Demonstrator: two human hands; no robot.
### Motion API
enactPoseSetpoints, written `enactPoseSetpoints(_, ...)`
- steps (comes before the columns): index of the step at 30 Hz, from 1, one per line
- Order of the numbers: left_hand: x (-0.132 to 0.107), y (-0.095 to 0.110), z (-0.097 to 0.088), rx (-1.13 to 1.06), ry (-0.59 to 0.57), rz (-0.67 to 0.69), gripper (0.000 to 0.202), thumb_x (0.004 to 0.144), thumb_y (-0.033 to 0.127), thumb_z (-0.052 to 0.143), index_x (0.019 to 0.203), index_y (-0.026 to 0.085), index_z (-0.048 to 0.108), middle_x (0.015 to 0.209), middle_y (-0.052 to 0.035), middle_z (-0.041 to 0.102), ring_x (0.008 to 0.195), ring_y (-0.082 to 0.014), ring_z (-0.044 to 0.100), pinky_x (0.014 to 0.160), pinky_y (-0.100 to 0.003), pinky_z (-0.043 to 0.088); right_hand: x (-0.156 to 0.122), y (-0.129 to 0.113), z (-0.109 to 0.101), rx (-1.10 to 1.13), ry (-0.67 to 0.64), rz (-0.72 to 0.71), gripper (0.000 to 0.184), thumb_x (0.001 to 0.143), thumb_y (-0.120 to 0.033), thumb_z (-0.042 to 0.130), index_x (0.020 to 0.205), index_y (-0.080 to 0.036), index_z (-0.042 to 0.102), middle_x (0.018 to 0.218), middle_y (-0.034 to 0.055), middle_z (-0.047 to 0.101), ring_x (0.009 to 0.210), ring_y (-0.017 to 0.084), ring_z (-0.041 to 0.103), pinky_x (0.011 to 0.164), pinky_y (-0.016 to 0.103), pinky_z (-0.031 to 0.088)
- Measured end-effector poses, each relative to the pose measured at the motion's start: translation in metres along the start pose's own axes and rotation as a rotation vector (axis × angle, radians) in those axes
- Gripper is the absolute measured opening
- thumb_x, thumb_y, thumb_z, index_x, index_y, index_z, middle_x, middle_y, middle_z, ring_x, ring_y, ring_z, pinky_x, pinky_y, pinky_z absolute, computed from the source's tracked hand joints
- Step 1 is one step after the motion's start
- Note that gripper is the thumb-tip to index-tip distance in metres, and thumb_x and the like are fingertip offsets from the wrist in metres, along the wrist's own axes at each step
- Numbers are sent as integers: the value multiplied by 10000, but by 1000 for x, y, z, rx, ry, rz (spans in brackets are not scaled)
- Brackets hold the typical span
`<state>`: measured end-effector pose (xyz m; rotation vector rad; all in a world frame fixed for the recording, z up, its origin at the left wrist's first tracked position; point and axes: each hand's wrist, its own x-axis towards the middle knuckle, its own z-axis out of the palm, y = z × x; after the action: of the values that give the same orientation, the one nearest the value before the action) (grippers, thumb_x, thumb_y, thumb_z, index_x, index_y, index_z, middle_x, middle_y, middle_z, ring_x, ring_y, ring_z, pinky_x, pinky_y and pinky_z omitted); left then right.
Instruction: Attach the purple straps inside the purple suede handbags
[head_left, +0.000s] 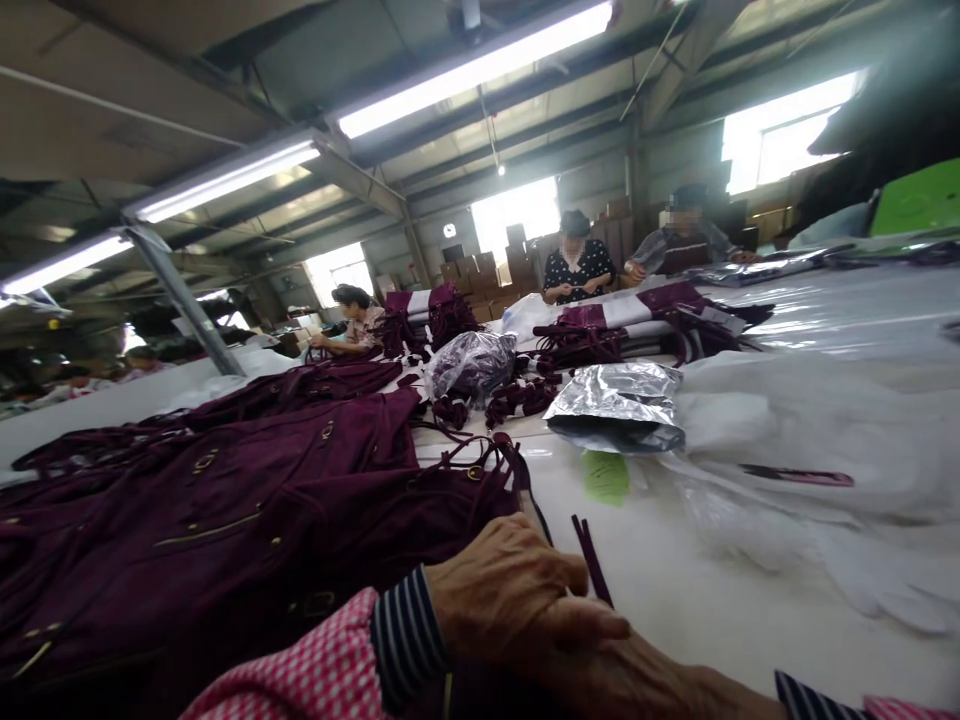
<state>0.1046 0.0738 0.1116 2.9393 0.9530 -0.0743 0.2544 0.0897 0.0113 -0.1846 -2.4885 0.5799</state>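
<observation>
Left hand curled, overlapping right hand; cannot tell whether either grips anything. Purple bag beside left hand; dark strip near, on white table.

Left sleeve, near: pink-red and white checked cloth, small checks, loose and softly creased. At its end, a snug dark navy cuff with thin pale stripes ringing the wrist. Left hand bare beyond it. Right side, near edge: matching striped navy cuff, then a sliver of pink checked sleeve, blurred. Right hand also bare. Cuffs sewn on or separate layer: cannot tell.
</observation>
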Motion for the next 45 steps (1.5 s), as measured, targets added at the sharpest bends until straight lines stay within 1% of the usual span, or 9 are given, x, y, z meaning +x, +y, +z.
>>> enactPoseSetpoints(3,-18,0,-13,-31,20,-159,498,1049,552,400,742,195,561,665,19,604,654,-130,565,764,-312,407,-2,-11,-7,-6,-44,-82,327,1059,-193,437,1353,-246,570,1266,71,654,1158,173,605,923,245,554)
enactPoseSetpoints(7,-56,3,-12,59,117,-266,654,1049,621,147,747,203,550,674,2,587,634,-158,517,733,-342,389,-8,-24,-22,-127,-41,-74,436,1043,-154,430,1475,-210,432,1422,130,570,1272,214,547,1002,310,541)
enactPoseSetpoints(13,-116,11,2,256,403,-252,236,1074,319,424,977,216,613,856,8,672,857,-168,611,1023,-342,362,-17,-37,-36,-190,-24,-17,334,967,-127,494,1283,-199,572,1148,117,703,1055,242,643,909,309,554)
enactPoseSetpoints(17,-137,18,4,208,322,-410,126,1034,275,488,959,233,579,838,30,652,780,-152,605,927,-288,437,-9,-40,-37,-172,-44,18,211,941,-84,511,1064,-218,618,983,83,703,942,233,632,772,290,542)
enactPoseSetpoints(22,-138,25,26,108,320,-535,86,1004,287,506,1054,251,567,888,24,701,844,-171,645,870,-280,485,10,-19,-22,-162,-170,91,167,922,-45,497,912,-199,562,934,49,658,800,182,582,678,279,464)
enactPoseSetpoints(31,-134,22,61,223,391,-540,98,970,210,547,936,257,626,985,3,692,959,-195,643,933,-333,492,40,0,28,-699,8,-273,427,1019,-108,369,1435,-22,412,1205,192,644,1056,274,622,930,405,494)
enactPoseSetpoints(35,-135,12,54,468,516,-393,125,994,295,527,972,272,648,1147,-14,698,1136,-228,596,938,-329,497,48,1,43,-882,75,-292,300,982,-90,388,1219,-32,563,960,161,696,805,253,656,752,380,527)
enactPoseSetpoints(38,-131,8,37,364,535,-349,153,1003,275,494,938,261,632,986,6,715,1021,-182,627,924,-272,502,54,8,51,-909,39,-188,142,939,-71,445,1004,-133,555,772,72,641,609,204,586,577,321,457)
enactPoseSetpoints(45,-116,-1,44,116,531,-506,174,928,154,502,796,234,583,806,4,684,818,-169,633,798,-250,537,66,14,47,-766,-77,-53,233,815,-63,582,903,-220,435,764,14,578,527,192,534,456,306,316)
